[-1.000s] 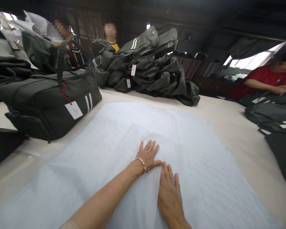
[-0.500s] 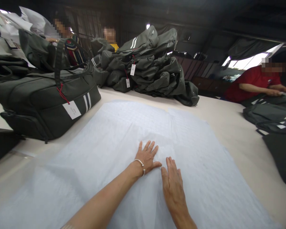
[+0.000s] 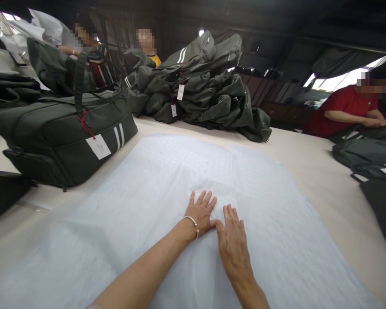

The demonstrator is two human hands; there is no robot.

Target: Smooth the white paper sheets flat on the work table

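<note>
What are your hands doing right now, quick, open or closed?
Left hand: open, spread out on the pale sheet, no grip seen.
Right hand: open, close beside it, no grip seen.

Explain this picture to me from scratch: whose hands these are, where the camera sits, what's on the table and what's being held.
There is no machine here: these are a person's own bare hands, seen by a camera worn on that person's head, looking forward and down. The left hand, with a bracelet at the wrist, lies spread on a pale sheet; the right hand is close beside it. Neither hand grips anything. The sheet lies on a light table. To the left sits a dark bag with a white tag; beyond the sheet is a heap of similar bags. At the right, a co-worker in red handles dark material.
</note>
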